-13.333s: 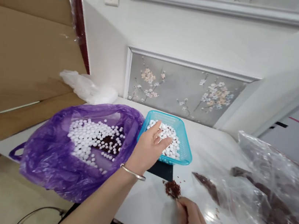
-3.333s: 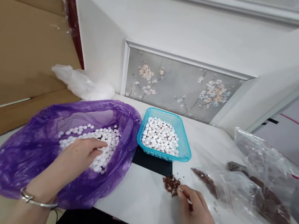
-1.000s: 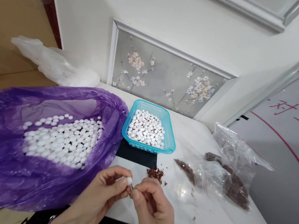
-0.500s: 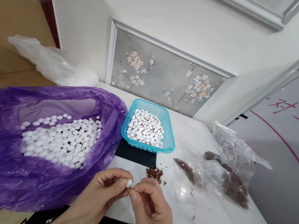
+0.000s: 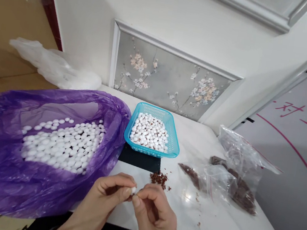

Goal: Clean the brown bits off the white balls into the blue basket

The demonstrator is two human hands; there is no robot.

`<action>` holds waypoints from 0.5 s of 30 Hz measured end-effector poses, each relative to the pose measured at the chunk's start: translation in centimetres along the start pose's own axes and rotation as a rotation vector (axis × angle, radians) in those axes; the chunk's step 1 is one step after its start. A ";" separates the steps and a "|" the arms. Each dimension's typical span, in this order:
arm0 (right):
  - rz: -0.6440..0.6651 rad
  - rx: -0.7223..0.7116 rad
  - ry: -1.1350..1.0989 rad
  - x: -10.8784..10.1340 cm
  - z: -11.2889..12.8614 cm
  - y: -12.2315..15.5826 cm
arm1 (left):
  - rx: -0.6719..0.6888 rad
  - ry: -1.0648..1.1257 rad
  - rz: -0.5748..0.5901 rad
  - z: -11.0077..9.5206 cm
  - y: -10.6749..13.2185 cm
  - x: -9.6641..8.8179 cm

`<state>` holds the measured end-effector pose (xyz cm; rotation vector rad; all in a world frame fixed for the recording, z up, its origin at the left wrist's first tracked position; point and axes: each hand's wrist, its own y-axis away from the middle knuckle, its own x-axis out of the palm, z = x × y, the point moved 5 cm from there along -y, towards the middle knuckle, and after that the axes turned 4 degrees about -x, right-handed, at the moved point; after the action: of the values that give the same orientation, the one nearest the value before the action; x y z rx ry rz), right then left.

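My left hand [image 5: 104, 199] pinches a small white oval ball [image 5: 133, 190] between thumb and fingertips. Against the ball's right side, my right hand [image 5: 156, 214] has its thumb and forefinger pressed together; whatever is between them is too small to make out. Just beyond the hands lies a little heap of reddish-brown bits [image 5: 158, 178]. A blue plastic basket [image 5: 175, 139] behind it holds many white balls, with brown specks among them. On the left, an open purple plastic bag [image 5: 0, 169] contains many more white balls.
Clear zip bags [image 5: 248, 151] with brown contents lie at the right of the white table [image 5: 229, 228]. A dark flat piece [image 5: 138, 158] lies under the basket's front. A crumpled clear bag [image 5: 60, 65] sits back left, and a whiteboard [image 5: 290, 161] stands right.
Both hands stay almost in place. The left fingertips have shifted slightly around the white ball, which now shows a little less.
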<state>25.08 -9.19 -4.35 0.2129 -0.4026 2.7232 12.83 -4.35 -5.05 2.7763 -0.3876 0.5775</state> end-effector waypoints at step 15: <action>0.006 0.096 -0.070 -0.3 -1.0 -0.2 | 0.090 -0.182 0.015 -0.6 0.2 -0.1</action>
<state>25.34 -8.82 -5.32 0.3347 -0.2927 2.7496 12.50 -4.28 -4.49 2.9252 -0.4316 0.3538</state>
